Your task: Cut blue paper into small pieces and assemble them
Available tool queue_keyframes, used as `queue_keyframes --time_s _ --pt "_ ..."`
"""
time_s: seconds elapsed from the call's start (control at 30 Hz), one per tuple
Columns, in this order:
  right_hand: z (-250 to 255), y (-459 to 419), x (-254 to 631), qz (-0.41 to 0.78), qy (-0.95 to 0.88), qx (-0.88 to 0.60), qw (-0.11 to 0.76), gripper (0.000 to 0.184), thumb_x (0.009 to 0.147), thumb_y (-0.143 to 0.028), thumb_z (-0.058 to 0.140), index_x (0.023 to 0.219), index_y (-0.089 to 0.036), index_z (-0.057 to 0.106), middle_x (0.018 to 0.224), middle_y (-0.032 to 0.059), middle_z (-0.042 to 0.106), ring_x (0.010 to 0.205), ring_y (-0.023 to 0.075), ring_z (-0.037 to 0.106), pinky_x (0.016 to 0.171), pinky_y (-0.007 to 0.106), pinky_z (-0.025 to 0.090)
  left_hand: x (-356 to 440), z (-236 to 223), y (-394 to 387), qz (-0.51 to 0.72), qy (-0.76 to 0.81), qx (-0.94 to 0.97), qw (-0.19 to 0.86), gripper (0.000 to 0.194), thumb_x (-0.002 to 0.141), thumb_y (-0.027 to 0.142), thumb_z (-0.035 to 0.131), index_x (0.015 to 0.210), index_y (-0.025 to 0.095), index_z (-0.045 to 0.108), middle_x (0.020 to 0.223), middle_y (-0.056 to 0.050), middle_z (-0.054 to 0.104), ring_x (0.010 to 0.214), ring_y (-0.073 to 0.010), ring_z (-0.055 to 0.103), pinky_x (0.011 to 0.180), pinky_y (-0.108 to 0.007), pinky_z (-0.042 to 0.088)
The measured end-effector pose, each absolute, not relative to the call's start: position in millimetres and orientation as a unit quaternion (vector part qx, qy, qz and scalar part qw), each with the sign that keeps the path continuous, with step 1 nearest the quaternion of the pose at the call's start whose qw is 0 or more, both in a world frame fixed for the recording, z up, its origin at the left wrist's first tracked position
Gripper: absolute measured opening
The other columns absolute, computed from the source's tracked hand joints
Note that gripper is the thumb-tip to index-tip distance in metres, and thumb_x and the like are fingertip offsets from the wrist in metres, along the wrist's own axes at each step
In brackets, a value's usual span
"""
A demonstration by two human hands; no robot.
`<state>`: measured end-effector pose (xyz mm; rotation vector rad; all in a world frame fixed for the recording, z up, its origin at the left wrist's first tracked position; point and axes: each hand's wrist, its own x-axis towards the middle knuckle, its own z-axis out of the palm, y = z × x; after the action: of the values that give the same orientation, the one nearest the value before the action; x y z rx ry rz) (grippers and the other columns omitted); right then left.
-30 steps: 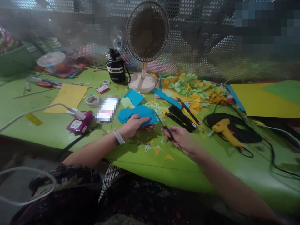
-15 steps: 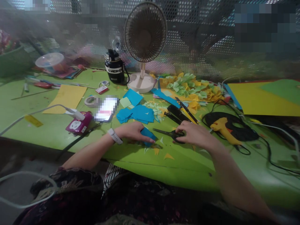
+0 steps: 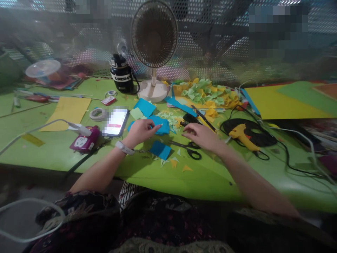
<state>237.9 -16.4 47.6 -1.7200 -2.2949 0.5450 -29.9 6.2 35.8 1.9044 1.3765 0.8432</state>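
My left hand reaches over a stack of blue paper squares, its fingertips pinched at the stack's edge. One blue square lies alone on the green table just below that hand. My right hand hovers palm down with fingers loosely spread, holding nothing. Black-handled scissors lie on the table right under and in front of it. Small yellow and pale green paper triangles are scattered near the table's front edge.
A phone, a purple power adapter with a white cable, and a tape roll lie left. A desk fan and black bottle stand behind. A yellow glue gun, its black cord and folded paper pieces lie right.
My right hand has let go of the scissors, which now lie on the table. My left hand left one blue square near the edge and moved back up to the blue stack.
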Motion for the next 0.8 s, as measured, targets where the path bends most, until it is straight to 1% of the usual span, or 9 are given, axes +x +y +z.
queue_keyframes --time_s 0.1,0.23,0.33,0.4,0.5,0.6,0.67,0.73,0.8 --pt "32.3 -7.4 217.2 0.157 -0.797 -0.573 0.109 0.017 0.093 -0.034 0.061 0.102 -0.021 0.066 0.101 0.0074 0.071 0.086 0.0209 0.064 0.067 0.029 0.040 -30.7 29.5 9.7 0.328 0.525 0.710 0.335 0.030 0.079 0.045 0.070 0.063 0.021 0.063 0.044 0.001 0.053 0.045 -0.0120 0.042 0.052 -0.028 0.023" --pt "15.6 2.8 201.8 0.132 -0.800 -0.577 0.094 0.018 0.093 -0.033 0.062 0.107 -0.022 0.063 0.104 0.0074 0.070 0.088 0.0214 0.064 0.064 0.028 0.038 -29.9 21.0 11.7 0.317 0.513 0.731 0.318 0.029 0.082 0.044 0.067 0.065 0.020 0.064 0.046 0.001 0.056 0.044 -0.0114 0.041 0.052 -0.028 0.023" --pt "8.2 6.6 199.1 0.127 -0.795 -0.587 0.085 0.010 0.095 -0.027 0.057 0.100 -0.021 0.063 0.104 0.0075 0.069 0.089 0.0211 0.063 0.066 0.028 0.038 -29.1 17.3 11.9 0.296 0.512 0.752 0.290 0.028 0.084 0.042 0.066 0.068 0.019 0.067 0.048 0.000 0.057 0.046 -0.0116 0.041 0.052 -0.027 0.024" --pt "6.7 6.4 200.7 0.117 -0.793 -0.590 0.096 0.011 0.096 -0.024 0.054 0.095 -0.021 0.064 0.104 0.0079 0.069 0.090 0.0214 0.063 0.067 0.029 0.039 -28.2 15.8 11.5 0.295 0.508 0.758 0.282 0.025 0.085 0.041 0.065 0.075 0.019 0.070 0.052 0.000 0.060 0.047 -0.0117 0.042 0.053 -0.027 0.026" --pt "10.6 0.5 203.7 0.094 -0.808 -0.571 0.114 0.012 0.097 -0.025 0.053 0.095 -0.020 0.064 0.104 0.0083 0.069 0.092 0.0220 0.063 0.068 0.030 0.040 -25.9 13.7 10.1 0.323 0.483 0.756 0.303 0.023 0.083 0.039 0.069 0.093 0.020 0.074 0.070 -0.004 0.070 0.056 -0.0130 0.052 0.055 -0.025 0.033" --pt "18.8 -10.9 202.7 0.062 -0.833 -0.540 0.106 0.016 0.100 -0.026 0.050 0.099 -0.019 0.064 0.107 0.0089 0.068 0.090 0.0217 0.062 0.065 0.029 0.037 -22.6 12.2 8.0 0.346 0.429 0.761 0.341 0.037 0.076 0.039 0.078 0.109 0.023 0.074 0.098 -0.008 0.075 0.076 -0.0165 0.064 0.064 -0.024 0.043" --pt "23.4 -19.0 199.6 0.039 -0.849 -0.518 0.094 0.022 0.102 -0.028 0.045 0.101 -0.018 0.064 0.106 0.0094 0.067 0.085 0.0207 0.061 0.061 0.029 0.034 -20.7 11.9 6.3 0.327 0.404 0.781 0.347 0.033 0.077 0.038 0.077 0.107 0.024 0.075 0.101 -0.008 0.075 0.080 -0.0176 0.066 0.067 -0.025 0.046" --pt "25.7 -25.1 196.6 0.019 -0.863 -0.498 0.086 0.027 0.104 -0.029 0.040 0.102 -0.017 0.064 0.103 0.0101 0.067 0.079 0.0195 0.059 0.058 0.029 0.032 -19.6 11.9 4.9 0.292 0.393 0.802 0.341 0.020 0.084 0.036 0.070 0.096 0.022 0.077 0.090 -0.007 0.076 0.075 -0.0168 0.066 0.066 -0.025 0.046" --pt "25.5 -28.4 195.0 0.006 -0.871 -0.484 0.086 0.029 0.105 -0.030 0.038 0.102 -0.016 0.064 0.101 0.0106 0.066 0.074 0.0184 0.057 0.057 0.029 0.030 -19.3 11.6 4.1 0.271 0.387 0.818 0.329 0.019 0.089 0.034 0.063 0.087 0.021 0.077 0.080 -0.005 0.076 0.070 -0.0157 0.065 0.064 -0.025 0.045"
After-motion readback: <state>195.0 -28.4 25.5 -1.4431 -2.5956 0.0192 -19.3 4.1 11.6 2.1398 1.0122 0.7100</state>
